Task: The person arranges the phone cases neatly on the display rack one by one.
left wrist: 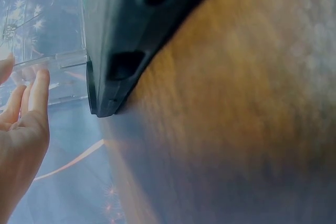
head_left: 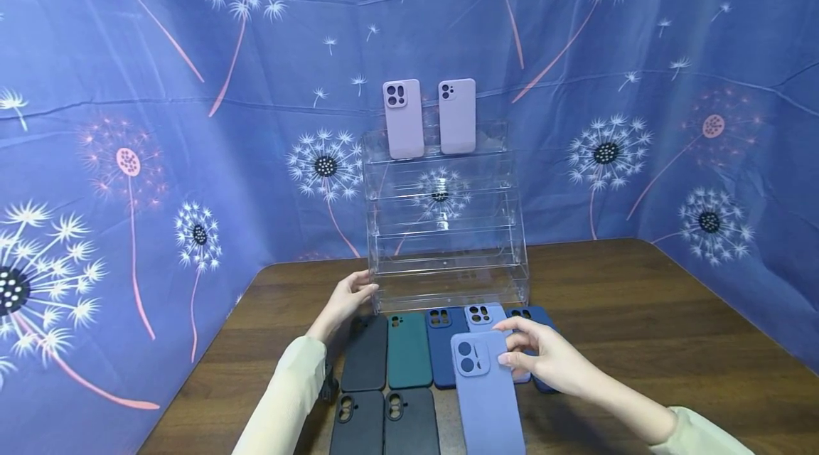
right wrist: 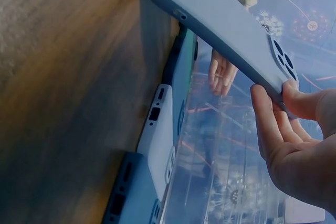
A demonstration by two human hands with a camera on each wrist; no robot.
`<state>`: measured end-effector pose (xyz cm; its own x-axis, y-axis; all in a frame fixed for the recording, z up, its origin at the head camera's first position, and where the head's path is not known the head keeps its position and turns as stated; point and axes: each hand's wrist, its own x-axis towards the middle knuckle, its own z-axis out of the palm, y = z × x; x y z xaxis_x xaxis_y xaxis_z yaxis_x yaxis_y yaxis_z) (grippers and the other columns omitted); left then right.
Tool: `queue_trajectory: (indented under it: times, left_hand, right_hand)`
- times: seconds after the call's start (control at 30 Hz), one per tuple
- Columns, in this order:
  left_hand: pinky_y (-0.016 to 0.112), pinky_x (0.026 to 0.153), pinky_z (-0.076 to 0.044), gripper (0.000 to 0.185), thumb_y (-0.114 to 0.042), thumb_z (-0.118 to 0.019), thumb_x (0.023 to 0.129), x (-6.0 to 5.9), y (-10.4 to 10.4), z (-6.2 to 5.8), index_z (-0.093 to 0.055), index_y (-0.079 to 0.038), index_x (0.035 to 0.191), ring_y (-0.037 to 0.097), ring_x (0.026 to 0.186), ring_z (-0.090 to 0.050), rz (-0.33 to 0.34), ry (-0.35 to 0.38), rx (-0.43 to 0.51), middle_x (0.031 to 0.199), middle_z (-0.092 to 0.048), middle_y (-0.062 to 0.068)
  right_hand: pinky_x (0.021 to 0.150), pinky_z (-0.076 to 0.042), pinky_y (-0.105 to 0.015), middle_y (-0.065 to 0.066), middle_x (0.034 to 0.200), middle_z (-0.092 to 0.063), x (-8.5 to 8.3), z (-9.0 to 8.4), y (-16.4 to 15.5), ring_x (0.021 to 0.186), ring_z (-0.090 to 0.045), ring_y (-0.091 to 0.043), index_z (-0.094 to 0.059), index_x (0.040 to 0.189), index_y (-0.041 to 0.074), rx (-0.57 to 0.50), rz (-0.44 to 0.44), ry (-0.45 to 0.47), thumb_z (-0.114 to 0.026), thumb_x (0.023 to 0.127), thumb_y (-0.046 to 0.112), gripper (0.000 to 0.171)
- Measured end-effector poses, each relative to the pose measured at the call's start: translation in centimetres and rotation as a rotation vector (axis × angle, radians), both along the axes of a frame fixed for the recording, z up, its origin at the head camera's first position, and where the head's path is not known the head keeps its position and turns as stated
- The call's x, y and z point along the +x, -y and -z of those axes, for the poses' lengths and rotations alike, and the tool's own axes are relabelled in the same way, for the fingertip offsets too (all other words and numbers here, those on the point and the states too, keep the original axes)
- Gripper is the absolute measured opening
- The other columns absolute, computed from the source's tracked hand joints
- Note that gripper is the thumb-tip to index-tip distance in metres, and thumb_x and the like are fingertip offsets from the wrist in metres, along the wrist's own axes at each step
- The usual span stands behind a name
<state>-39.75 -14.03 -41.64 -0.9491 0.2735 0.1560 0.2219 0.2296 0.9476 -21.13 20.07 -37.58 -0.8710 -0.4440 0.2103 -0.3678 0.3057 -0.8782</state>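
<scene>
Right hand [head_left: 544, 355], lower centre of the head view: fingers and thumb pinching the top edge of a light blue phone case [head_left: 486, 391], near its camera cutout. Case lifted off the table [head_left: 640, 341], tilted, lower end running out of the bottom of the frame. Right wrist view: same case [right wrist: 226, 30] crossing the upper part of the frame, fingertips [right wrist: 265, 114] curled round its edge, thumb on the other face.

Left hand [head_left: 345, 298], left of centre: fingers nearly straight, tips touching the lower left corner of the clear stepped stand [head_left: 448, 227]; holding nothing. Left wrist view: open palm [left wrist: 23, 129] at the left edge, fingers by the clear plastic.

On the table in front of the stand, a row of cases lying flat, touching side by side: black case [head_left: 365, 352], green case [head_left: 409, 348], dark blue case [head_left: 441, 341], pale blue case [head_left: 486, 316] partly under the lifted one, and another dark blue case [head_left: 534, 314] partly behind the right hand. Nearer, bottom of frame: two more black cases [head_left: 384, 423].

Top step of the stand, upper centre: two lilac cases [head_left: 430, 117] standing upright, side by side, apart.

Behind and at both sides: blue dandelion-print cloth [head_left: 128, 85].
</scene>
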Motion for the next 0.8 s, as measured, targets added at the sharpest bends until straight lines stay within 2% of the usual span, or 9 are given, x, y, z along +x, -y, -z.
queue_trajectory:
  times: [0.13,0.3,0.53,0.67,0.8]
  left_hand:
    - [0.035,0.088,-0.047,0.054,-0.019,-0.058,0.085,-0.4,-0.1,0.4,-0.036,0.001,0.130,0.027,0.107,-0.051,-0.010,0.012,0.017,0.129,-0.042,0.020]
    - [0.032,0.086,-0.048,0.054,-0.021,-0.058,0.084,-0.4,0.0,0.3,-0.038,0.000,0.129,0.024,0.104,-0.053,-0.023,0.009,-0.004,0.124,-0.047,0.018]
    - [0.037,0.090,-0.046,0.054,-0.022,-0.058,0.084,-0.5,0.2,0.2,-0.037,-0.001,0.130,0.026,0.105,-0.052,0.009,0.016,-0.031,0.125,-0.043,0.023]
    - [0.038,0.090,-0.045,0.054,-0.021,-0.058,0.085,-0.2,0.3,-0.1,-0.037,-0.001,0.130,0.026,0.105,-0.052,0.025,0.023,-0.035,0.125,-0.042,0.024]
    - [0.039,0.090,-0.045,0.052,-0.017,-0.056,0.086,0.6,0.1,-1.0,-0.035,0.002,0.130,0.028,0.106,-0.051,0.036,0.031,-0.035,0.125,-0.041,0.025]
  right_hand:
    - [0.063,-0.054,-0.030,0.000,0.072,-0.051,-0.2,-0.5,-0.2,0.070,-0.057,-0.007,-0.043,0.119,0.003,0.023,0.029,-0.033,-0.061,0.081,0.023,0.046]
    - [0.063,-0.054,-0.034,-0.005,0.076,-0.058,-0.4,-1.0,-0.5,0.070,-0.060,-0.011,-0.044,0.118,0.004,0.016,0.052,-0.049,-0.061,0.081,0.023,0.045]
    - [0.063,-0.053,-0.036,-0.009,0.078,-0.060,-0.9,-2.1,-0.7,0.069,-0.060,-0.014,-0.043,0.118,0.005,0.011,0.090,-0.056,-0.061,0.081,0.023,0.045]
    - [0.065,-0.053,-0.034,-0.011,0.085,-0.062,-1.3,-3.0,-0.9,0.073,-0.061,-0.015,-0.044,0.119,0.007,0.018,0.114,-0.057,-0.061,0.081,0.024,0.044]
    - [0.065,-0.054,-0.032,-0.013,0.091,-0.063,-1.7,-4.0,-1.0,0.076,-0.061,-0.015,-0.046,0.117,0.010,-0.002,0.142,-0.093,-0.062,0.081,0.020,0.041]
